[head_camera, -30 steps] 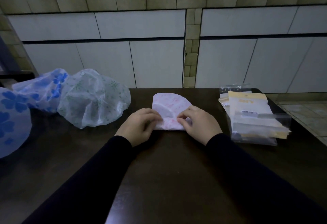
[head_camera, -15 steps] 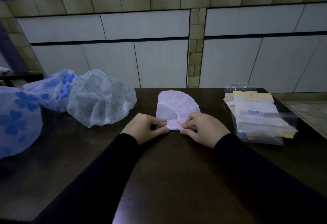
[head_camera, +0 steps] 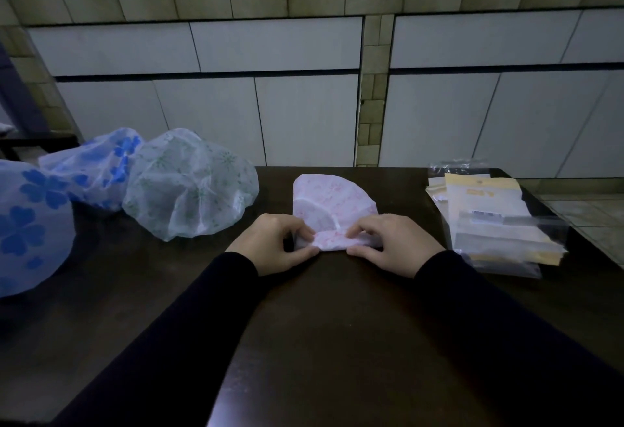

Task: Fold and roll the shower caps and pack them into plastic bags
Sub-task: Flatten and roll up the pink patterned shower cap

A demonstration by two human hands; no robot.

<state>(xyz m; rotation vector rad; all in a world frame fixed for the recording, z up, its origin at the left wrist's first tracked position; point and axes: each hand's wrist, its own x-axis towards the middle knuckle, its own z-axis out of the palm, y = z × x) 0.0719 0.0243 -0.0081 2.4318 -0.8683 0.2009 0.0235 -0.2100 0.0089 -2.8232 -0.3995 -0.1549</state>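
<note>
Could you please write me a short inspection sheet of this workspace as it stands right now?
Surface: dark wooden table, glossy.
Job's things: pink shower cap folded flat, near edge being rolled; green-patterned cap and two blue-flowered caps unfolded at left; stack of plastic bags at right.
Clutter: nothing seen.
Grippers: left hand and right hand both pinch the pink cap's rolled edge.
Cables: nothing seen.
Surroundings: white tiled wall behind.

A home kitchen is appearing here: tiled counter front (head_camera: 209, 45) with white cabinet panels (head_camera: 304, 119) behind a dark table (head_camera: 324, 342).
</note>
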